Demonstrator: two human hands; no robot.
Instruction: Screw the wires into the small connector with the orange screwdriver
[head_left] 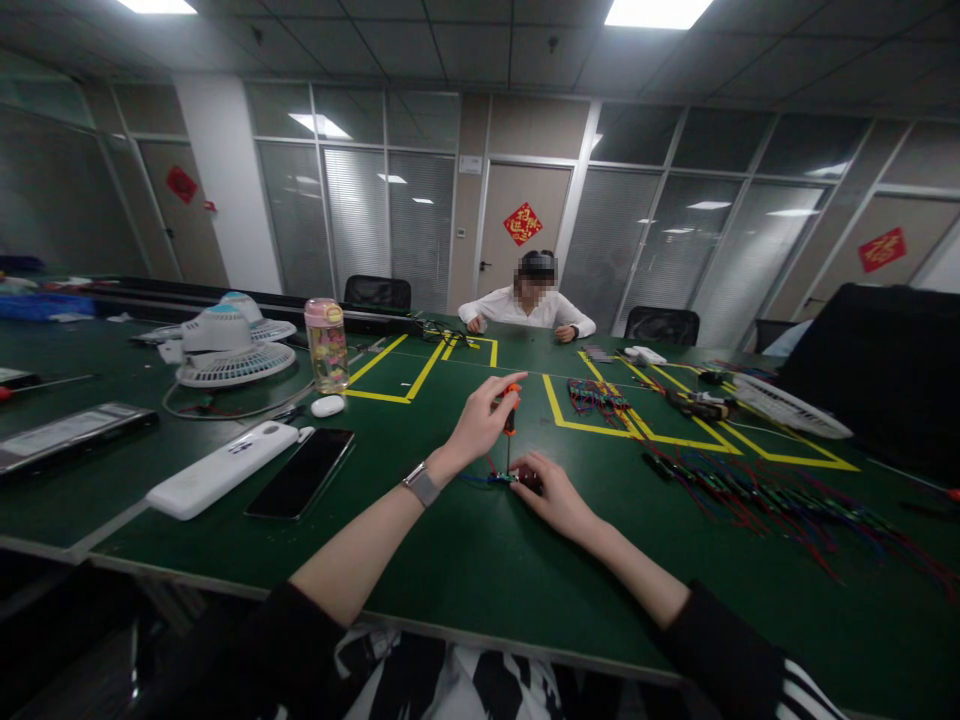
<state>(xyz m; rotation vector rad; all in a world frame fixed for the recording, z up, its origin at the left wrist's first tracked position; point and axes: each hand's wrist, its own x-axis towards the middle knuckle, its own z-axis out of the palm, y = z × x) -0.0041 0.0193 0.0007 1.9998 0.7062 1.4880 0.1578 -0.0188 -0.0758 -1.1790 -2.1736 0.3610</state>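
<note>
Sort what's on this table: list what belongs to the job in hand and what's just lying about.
In the job:
- orange-handled screwdriver, in the left hand
- small wired board, at the right hand
- probably the similar wired boards to the right

Just lying about, it seems:
- black phone
- pink-lidded bottle
- white fan
- small white case

I have the left hand [484, 417] curled, its forefinger [513, 381] stretched out; below those fingertips, my right hand [553, 492] bends thumb and fingers inward. Left forearm [367, 540] and right forearm [641, 570] slant back behind the fingers.
</note>
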